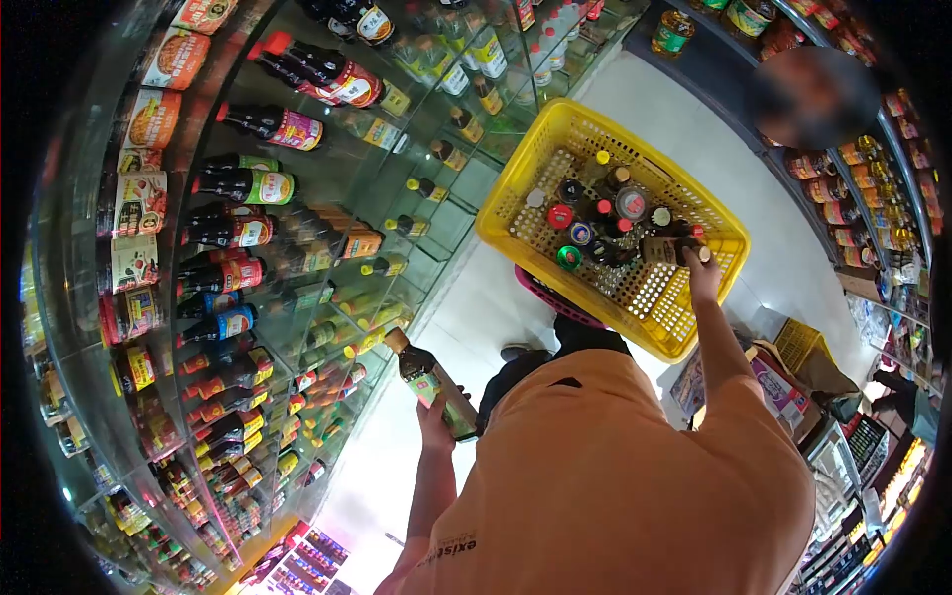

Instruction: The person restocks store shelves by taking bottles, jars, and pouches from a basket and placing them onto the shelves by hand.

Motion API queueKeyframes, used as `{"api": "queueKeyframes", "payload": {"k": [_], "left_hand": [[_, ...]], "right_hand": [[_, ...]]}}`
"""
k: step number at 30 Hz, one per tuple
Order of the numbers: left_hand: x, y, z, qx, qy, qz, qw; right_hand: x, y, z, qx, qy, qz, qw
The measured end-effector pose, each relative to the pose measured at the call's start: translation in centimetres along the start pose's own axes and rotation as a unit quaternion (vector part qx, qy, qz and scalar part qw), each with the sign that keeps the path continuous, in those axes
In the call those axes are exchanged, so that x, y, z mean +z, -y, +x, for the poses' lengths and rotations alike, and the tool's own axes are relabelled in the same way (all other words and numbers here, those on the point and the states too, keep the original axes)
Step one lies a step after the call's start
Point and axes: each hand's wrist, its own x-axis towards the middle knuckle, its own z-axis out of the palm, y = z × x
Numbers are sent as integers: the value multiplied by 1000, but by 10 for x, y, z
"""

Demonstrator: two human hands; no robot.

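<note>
My left hand (433, 421) is closed around a tall dark bottle (421, 379) with a tan cap and a green-and-pink label, held tilted beside the shelves. My right hand (702, 276) reaches into the yellow basket (729, 243) and grips another dark bottle (660, 250) near its tan cap. That bottle lies tilted, its pale label partly visible. Beside it in the basket stand several bottles and jars, among them a jar with a grey-and-red lid (632, 204), a red-capped jar (560, 217) and a green-capped one (568, 257).
Glass shelves (327, 178) crowded with sauce bottles (260, 186) and boxed goods (139, 203) run along the left. Stocked shelves with oil bottles (672, 35) curve round the right. Cardboard boxes and a small yellow crate (801, 345) sit at the lower right.
</note>
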Motion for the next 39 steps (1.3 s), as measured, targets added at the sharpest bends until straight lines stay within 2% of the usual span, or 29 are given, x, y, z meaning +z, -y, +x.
{"api": "queueKeyframes", "payload": {"k": [1, 4, 5, 6, 8, 9, 10, 12, 13, 15, 18, 21, 22, 26, 28, 32, 35, 38, 39], "left_hand": [[5, -2, 5, 2, 13, 30, 999], [18, -5, 17, -22, 17, -3, 1000], [18, -1, 23, -21, 38, -3, 999], [17, 2, 29, -18, 42, -2, 999], [19, 4, 37, -35, 93, -81, 992], [30, -4, 34, -52, 81, -90, 991], [37, -13, 32, -70, 70, -95, 990], [41, -21, 28, -65, 83, -111, 988], [40, -24, 24, -54, 101, -122, 986], [32, -23, 17, -27, 119, -149, 981], [14, -23, -4, 13, 94, -149, 984], [-15, -14, -30, 19, 25, -187, 982], [-24, -12, -36, 27, 12, -188, 982], [-64, 10, -73, 18, -63, -289, 955], [-83, 27, -89, 16, -116, -311, 943], [-118, 53, -114, 43, -148, -336, 929], [-142, 61, -127, 50, -161, -345, 923], [-168, 66, -135, 77, -161, -367, 913], [-176, 68, -138, 78, -165, -373, 910]], "right_hand": [[-7, 8, -5, -45, 17, 120, 992], [-33, 52, -15, -58, -2, 160, 985], [-36, 67, -17, -60, -4, 231, 971], [-41, 86, -23, -63, -7, 234, 970], [-45, 128, -35, -7, 64, 396, 916], [-41, 145, -43, -78, 67, 332, 938], [-38, 163, -51, -81, 71, 336, 936], [-28, 194, -63, 27, 117, 418, 900], [-21, 202, -68, 41, 137, 423, 895], [-4, 223, -85, 48, 177, 404, 896], [43, 238, -110, 46, 254, 377, 889], [85, 253, -143, 35, 316, 323, 891], [96, 265, -154, 13, 390, 312, 866], [170, 282, -201, -6, 422, 294, 858], [200, 292, -224, 25, 502, 279, 818], [276, 281, -264, -6, 517, 229, 825], [305, 287, -309, -219, 519, 112, 819], [339, 281, -345, -278, 542, 107, 786], [337, 291, -364, -266, 545, 90, 790]]}}
